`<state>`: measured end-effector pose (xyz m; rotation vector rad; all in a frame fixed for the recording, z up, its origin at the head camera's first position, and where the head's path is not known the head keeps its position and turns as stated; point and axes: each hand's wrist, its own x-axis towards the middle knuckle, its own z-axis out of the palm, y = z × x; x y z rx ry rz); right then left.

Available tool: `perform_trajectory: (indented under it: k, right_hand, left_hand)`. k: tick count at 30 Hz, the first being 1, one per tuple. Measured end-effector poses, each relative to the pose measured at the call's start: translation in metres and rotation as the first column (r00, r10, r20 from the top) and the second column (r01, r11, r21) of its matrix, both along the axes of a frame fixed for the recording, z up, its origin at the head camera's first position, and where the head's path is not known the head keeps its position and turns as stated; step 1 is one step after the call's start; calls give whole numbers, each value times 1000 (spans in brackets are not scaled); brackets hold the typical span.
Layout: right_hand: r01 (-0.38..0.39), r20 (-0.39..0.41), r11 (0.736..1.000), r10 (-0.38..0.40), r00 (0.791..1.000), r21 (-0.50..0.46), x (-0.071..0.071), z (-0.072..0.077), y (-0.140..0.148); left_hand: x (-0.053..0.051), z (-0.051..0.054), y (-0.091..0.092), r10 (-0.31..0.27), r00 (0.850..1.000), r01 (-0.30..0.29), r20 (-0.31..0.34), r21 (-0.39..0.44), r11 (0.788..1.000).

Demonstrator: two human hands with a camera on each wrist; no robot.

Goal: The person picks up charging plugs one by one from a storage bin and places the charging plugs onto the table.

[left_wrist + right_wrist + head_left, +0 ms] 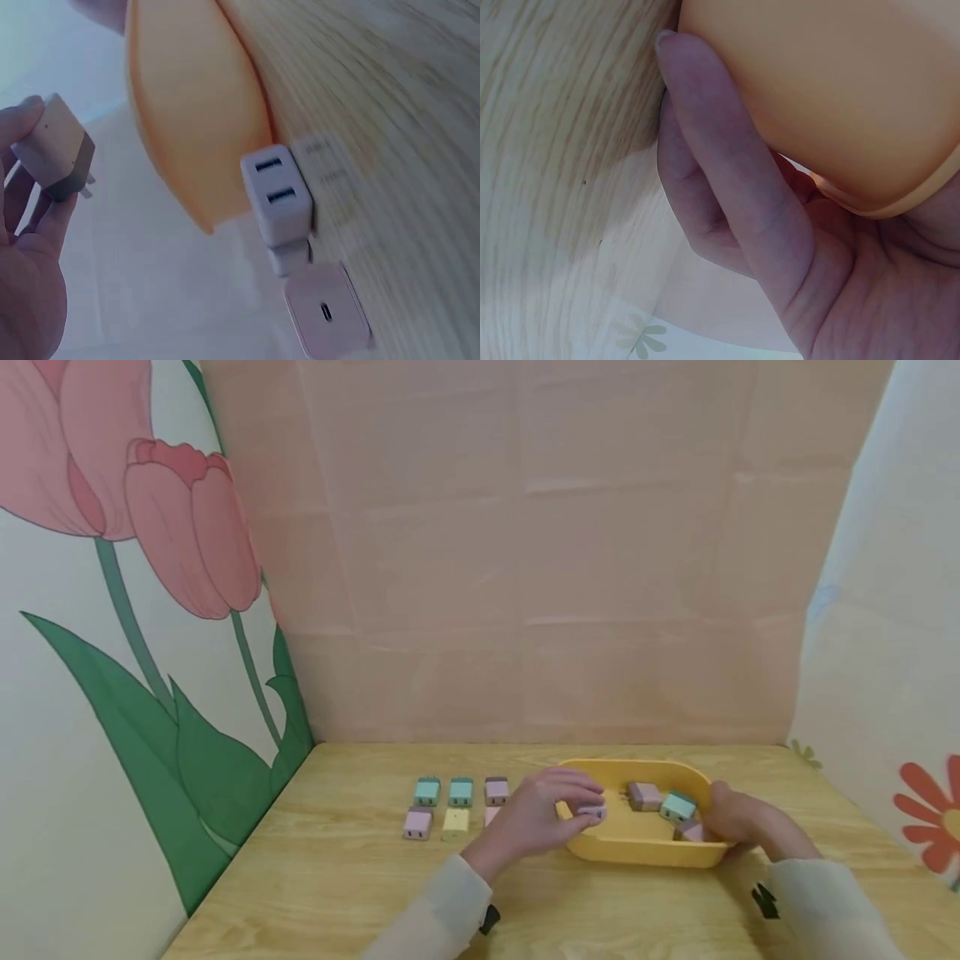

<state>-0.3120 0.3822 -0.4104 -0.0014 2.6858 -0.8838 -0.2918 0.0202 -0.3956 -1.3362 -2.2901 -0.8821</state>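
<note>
From the head view, a person's left hand (543,814) pinches a small lilac plug (592,812) between thumb and fingers at the left end of a yellow tray (641,855), a shallow, smooth oblong with rounded corners and a thin lip. The right hand (738,817) grips the tray's right end. Inside lie a lilac block (645,797) with metal prongs, a teal block (678,807) and another lilac one beside the right hand. On the wood-grained table (337,877), to the left, boxy adapters (427,792) stand in two rows: two teal and a lilac behind; a lilac, a yellow and a pinkish one, partly hidden by the left hand, in front. Behind hangs a creased, pinkish sheet (525,568). In the left wrist view, the held plug is a pale, soft-edged cube with a darker grey band and two slim prongs, its sides pressed by the fingertips; nearby are a glossy block with two rectangular slots and a flat pink face with one oval slot. In the right wrist view, the right hand's bent fingers lie against the tray's smooth, curved outer wall, close to the streaked wood.
</note>
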Motion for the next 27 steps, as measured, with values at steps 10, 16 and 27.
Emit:
perform_trajectory:
  k: [10,16,27]
  right_hand:
    - [-9,-27,1000,9,1000,-2,3,-2,-1]
    - [-9,-18,1000,9,1000,-13,4,-3,1]
    - [-3,-33,1000,2,999,-14,5,-5,-2]
  left_hand:
    - [1,8,-54,53,997,-55,56,45,997]
    - [-5,15,-80,161,983,-168,84,83,982]
    - [-7,38,-131,174,972,-169,160,-43,985]
